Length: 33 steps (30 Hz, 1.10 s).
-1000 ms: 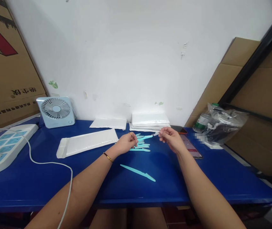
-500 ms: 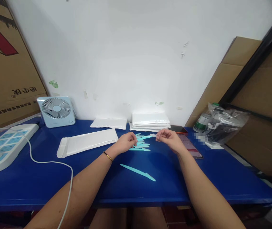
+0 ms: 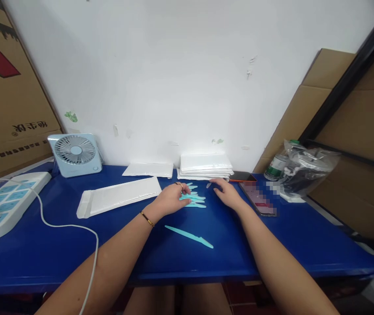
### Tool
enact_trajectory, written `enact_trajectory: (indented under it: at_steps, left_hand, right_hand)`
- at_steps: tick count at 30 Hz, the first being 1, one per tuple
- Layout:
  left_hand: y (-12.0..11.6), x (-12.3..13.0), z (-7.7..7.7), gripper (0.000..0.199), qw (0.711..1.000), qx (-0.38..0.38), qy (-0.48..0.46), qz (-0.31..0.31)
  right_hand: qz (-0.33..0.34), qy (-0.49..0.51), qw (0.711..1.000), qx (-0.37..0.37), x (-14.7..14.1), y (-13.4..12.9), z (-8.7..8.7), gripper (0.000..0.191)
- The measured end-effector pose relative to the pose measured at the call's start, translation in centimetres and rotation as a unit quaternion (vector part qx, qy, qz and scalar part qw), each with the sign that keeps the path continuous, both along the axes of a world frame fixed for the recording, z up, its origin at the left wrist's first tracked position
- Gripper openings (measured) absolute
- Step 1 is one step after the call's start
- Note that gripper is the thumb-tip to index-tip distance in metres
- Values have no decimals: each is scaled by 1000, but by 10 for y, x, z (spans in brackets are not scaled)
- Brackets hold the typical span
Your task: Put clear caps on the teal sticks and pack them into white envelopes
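Several turquoise eyebrow razors [image 3: 197, 199] lie in a loose pile in the middle of the blue table. Over the pile's left end rests my left hand [image 3: 173, 197], thumb and fingers apart, touching the razors and covering their left ends. To the right of the pile is my right hand [image 3: 227, 192], its fingers spread and nothing gripped in them. A small clear cap [image 3: 208, 185] sits by its fingertips. Closer to me, a single turquoise razor [image 3: 188, 236] lies apart from the others, slanting down to the right.
White padded envelopes [image 3: 205, 162] are stacked against the wall; one envelope [image 3: 119, 197] lies left of my hand. A fan [image 3: 77, 153], power strip [image 3: 12, 197] and cable [image 3: 72, 225] occupy the left. Two phones [image 3: 255, 199] [image 3: 243, 176], a bottle [image 3: 275, 168] and plastic bag [image 3: 308, 170] are right.
My left hand has loosened its pinch on a razor, which is now among the pile. My right hand has opened and let go of the clear cap.
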State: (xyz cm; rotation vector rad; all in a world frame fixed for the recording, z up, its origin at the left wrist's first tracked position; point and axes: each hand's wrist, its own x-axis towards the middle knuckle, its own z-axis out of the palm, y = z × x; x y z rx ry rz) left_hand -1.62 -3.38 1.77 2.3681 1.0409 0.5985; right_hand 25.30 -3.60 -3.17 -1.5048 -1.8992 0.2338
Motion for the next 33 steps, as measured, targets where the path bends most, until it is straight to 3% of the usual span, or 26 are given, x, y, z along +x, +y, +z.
enact_trajectory:
  at_steps: [3, 5, 9, 13, 16, 18, 19, 21, 23, 25, 27, 33]
  left_hand:
    - [-16, -2, 10, 34, 979, -84, 89, -165]
    - [-24, -2, 12, 31, 961, -98, 149, -211]
    - [-28, 1, 7, 8, 957, -104, 180, -205]
    - [-17, 3, 0, 12, 983, -111, 79, -127]
    - [-4, 2, -5, 17, 990, -134, -24, -39]
    - [4, 0, -9, 18, 988, -139, -58, -18]
    - [8, -1, -11, 19, 988, -140, -65, -16]
    - [14, -2, -15, 20, 986, -148, -73, -18]
    - [18, -2, -19, 21, 985, -156, -76, -21]
    - [20, -1, -22, 21, 983, -164, -80, -23]
    - [20, -1, -22, 21, 981, -170, -86, -25]
    - [18, -4, -17, 22, 976, -193, -94, -19]
  right_hand:
    - [11, -105, 994, -35, 0, 6, -6, 43]
    - [2, -149, 987, -53, -4, 6, -5, 37]
    - [-71, -220, 970, -70, -14, 1, 6, 24]
    - [-139, -241, 958, -78, -20, -5, 10, 13]
    - [-157, -141, 975, -65, -21, -7, 9, 7]
    - [-113, 33, 990, -71, -22, -9, 9, 6]
    - [-71, 141, 985, -75, -22, -10, 9, 10]
    - [19, 336, 939, -73, -23, -13, 12, 19]
    - [69, 447, 890, -60, -25, -16, 16, 29]
    - [83, 484, 868, -65, -27, -18, 19, 33]
    - [88, 488, 865, -80, -27, -20, 20, 29]
    - [88, 456, 884, -59, -21, -17, 16, 23]
